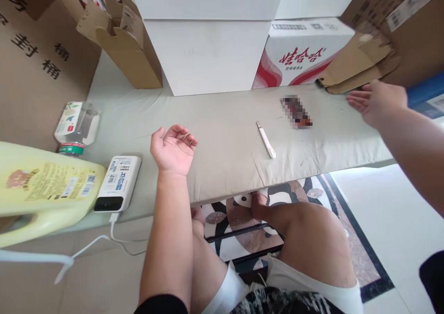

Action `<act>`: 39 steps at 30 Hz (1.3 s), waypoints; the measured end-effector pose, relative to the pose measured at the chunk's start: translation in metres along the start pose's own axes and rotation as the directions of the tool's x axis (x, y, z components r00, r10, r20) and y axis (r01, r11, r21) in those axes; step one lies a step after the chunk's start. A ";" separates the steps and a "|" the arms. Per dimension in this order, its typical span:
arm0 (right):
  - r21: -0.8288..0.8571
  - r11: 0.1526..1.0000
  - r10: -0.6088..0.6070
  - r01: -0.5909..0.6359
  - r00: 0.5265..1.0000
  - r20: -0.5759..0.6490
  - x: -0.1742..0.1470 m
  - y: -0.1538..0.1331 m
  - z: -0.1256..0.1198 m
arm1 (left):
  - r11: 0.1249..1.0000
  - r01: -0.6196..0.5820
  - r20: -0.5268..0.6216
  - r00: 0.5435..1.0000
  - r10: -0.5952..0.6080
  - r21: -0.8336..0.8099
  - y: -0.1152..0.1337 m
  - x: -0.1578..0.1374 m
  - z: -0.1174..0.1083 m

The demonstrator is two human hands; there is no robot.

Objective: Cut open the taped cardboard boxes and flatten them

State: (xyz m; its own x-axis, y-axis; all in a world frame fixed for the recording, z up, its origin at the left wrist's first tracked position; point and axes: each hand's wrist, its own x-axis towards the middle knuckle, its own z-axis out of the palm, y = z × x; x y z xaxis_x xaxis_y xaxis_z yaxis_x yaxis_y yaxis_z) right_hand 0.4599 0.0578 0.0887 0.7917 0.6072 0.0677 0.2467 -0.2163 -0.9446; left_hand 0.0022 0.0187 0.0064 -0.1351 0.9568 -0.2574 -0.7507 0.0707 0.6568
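My left hand (174, 148) is palm up over the pale cloth-covered surface (222, 138), fingers loosely curled and apart, holding nothing. Off to the right, my right hand (379, 102) reaches out with its fingers extended, close to a flattened brown cardboard piece (360, 66); I cannot tell whether they touch. Between the hands lies a slim white pen-like tool (266, 140) with a narrow grey tip pointing away from me. Just beyond it is a small dark rectangular item (297, 112), blurred out by pixelation.
White boxes (211, 57) and a red-and-white carton (301, 55) line the back. An open cardboard box (138, 50) stands at left. A plastic bottle (78, 124), a white power bank (118, 182) with a cable and a yellow jug (52, 184) sit along the left side.
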 end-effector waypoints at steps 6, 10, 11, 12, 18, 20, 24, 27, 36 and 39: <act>0.007 0.999 0.037 -0.040 0.964 0.264 -0.083 -0.051 0.040 | 0.989 -0.025 -0.016 1.000 0.023 -0.146 0.024 -0.024 -0.017; -0.014 0.997 -0.060 0.080 0.838 0.542 -0.146 -0.072 0.103 | 0.969 -0.037 -0.077 0.997 0.018 -0.244 0.040 -0.035 -0.030; -0.016 0.993 -0.086 0.121 0.792 0.605 -0.162 -0.074 0.123 | 0.964 -0.039 -0.084 0.996 0.017 -0.265 0.044 -0.036 -0.032; -0.014 0.986 -0.116 0.167 0.740 0.663 -0.178 -0.075 0.145 | 0.959 -0.031 -0.084 0.996 0.007 -0.283 0.046 -0.037 -0.034; 0.098 0.855 -0.338 0.509 0.404 0.850 -0.264 -0.103 0.287 | 0.950 0.044 -0.032 0.998 -0.057 -0.308 0.059 -0.040 -0.043; 0.157 0.782 -0.429 0.604 0.337 0.838 -0.281 -0.122 0.332 | 0.960 0.108 0.056 0.994 -0.097 -0.257 0.064 -0.039 -0.048; 0.154 0.693 -0.500 0.704 0.315 0.807 -0.287 -0.154 0.410 | 0.988 0.084 0.084 0.994 -0.074 -0.128 0.072 -0.032 -0.056; 0.110 0.655 -0.489 0.748 0.308 0.816 -0.276 -0.158 0.450 | 0.995 0.050 0.009 0.999 -0.049 -0.088 0.075 -0.025 -0.058; 0.393 0.639 -0.643 0.661 0.180 0.744 -0.265 -0.104 0.356 | 0.926 -0.336 -0.308 0.875 0.374 0.169 0.056 -0.019 -0.055; 0.476 0.618 -0.698 0.626 0.160 0.698 -0.259 -0.066 0.239 | 0.824 -0.478 -0.359 0.743 0.565 0.305 0.052 -0.020 -0.058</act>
State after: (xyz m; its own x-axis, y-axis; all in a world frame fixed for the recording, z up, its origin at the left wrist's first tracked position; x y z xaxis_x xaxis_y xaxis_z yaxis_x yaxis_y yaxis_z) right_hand 0.1051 0.0982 0.0567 -0.4358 0.7815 0.4465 0.3821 0.6098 -0.6943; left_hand -0.0716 -0.0128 0.0049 -0.7562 0.6501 -0.0747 -0.3564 -0.3133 0.8802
